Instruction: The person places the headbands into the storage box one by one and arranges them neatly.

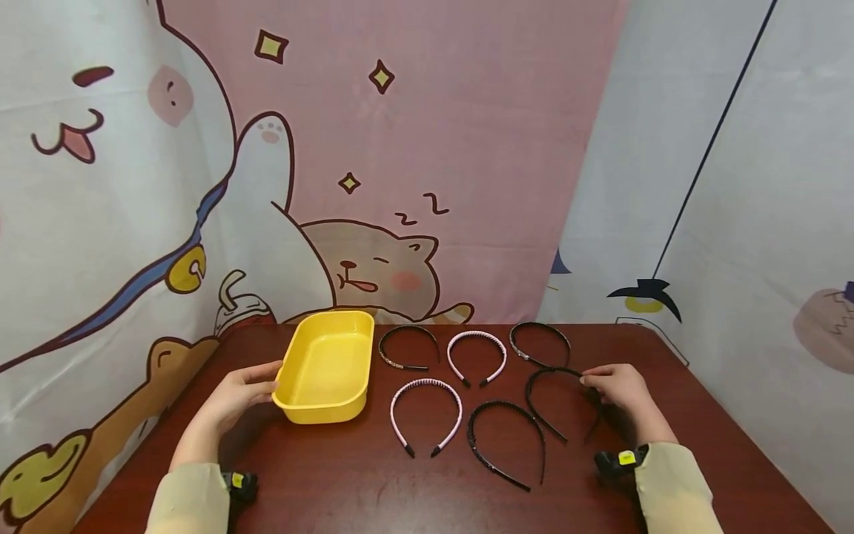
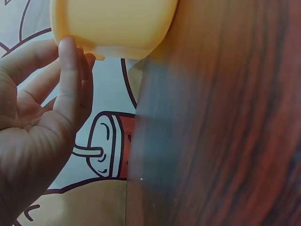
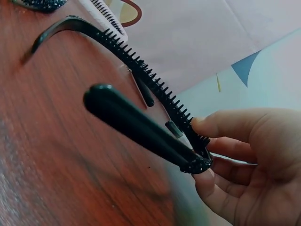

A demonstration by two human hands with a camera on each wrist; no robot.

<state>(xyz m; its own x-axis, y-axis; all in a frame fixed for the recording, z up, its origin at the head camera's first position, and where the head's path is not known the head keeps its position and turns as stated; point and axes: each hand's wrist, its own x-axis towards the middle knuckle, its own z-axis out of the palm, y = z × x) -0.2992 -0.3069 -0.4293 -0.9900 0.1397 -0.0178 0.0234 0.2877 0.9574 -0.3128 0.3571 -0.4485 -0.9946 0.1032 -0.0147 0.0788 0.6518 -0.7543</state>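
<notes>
A black, toothed, curved plastic headband is held at the right of the dark red-brown wood-grained bench by the right hand, whose thumb and fingers are clamped on the right side of its arch. A yellow, rounded rectangular plastic tray, at the left of the bench, is pinched by the left hand, with thumb and fingers closed on its left edge, towards the near corner. Whether the held headband's tips are touched to the bench cannot be told.

The band is probably best gripped lightly, since it could be flexed by a hard squeeze; its free ends should be kept away from neighbouring bands, on which its teeth might be caught. The tray should be steadied without being tipped.

Six headbands are counted: the held one, three other black headbands and two pale pink headbands. One tray is seen.
</notes>
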